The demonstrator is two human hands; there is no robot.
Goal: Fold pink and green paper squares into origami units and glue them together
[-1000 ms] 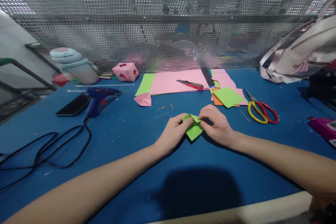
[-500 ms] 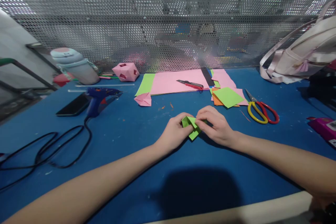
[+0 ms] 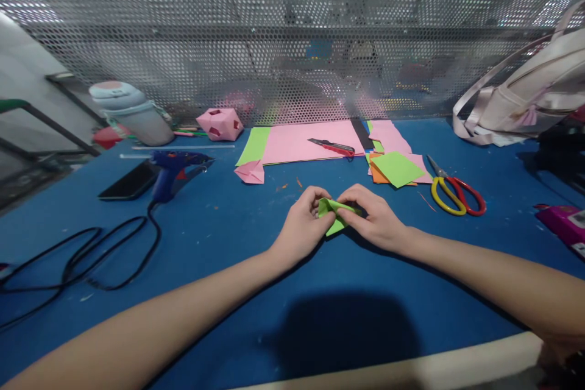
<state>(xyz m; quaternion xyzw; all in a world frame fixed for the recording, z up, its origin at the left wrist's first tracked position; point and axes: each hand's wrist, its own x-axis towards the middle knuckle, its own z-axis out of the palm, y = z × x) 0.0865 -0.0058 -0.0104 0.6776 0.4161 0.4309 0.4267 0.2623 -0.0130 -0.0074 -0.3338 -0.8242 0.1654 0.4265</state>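
A small folded green paper [image 3: 336,225] is held between both hands near the middle of the blue table. On its left side, my left hand [image 3: 304,222] pinches it, with the thumb against the front. My right hand [image 3: 377,219] grips its right side, its thumb pressed on a fold. Parts of the paper are hidden by the fingers. Behind the hands, a red cutter knife [image 3: 336,147] rests on large pink sheets [image 3: 292,141]. A folded pink piece [image 3: 251,172] touches their left corner, and green squares [image 3: 398,169] top a small stack to the right.
Scissors [image 3: 450,194] and a purple object [image 3: 564,223] lie on the right, below a pale bag [image 3: 534,97]. At left are a blue glue gun [image 3: 169,173], its cable, a phone [image 3: 128,181], a bottle [image 3: 134,116] and a pink paper ball [image 3: 220,124]. A perforated metal screen [image 3: 274,30] stands behind.
The green paper has tilted and its lower tip has risen slightly. My right thumb has moved left onto the fold, and my left fingers have shifted a little upward.
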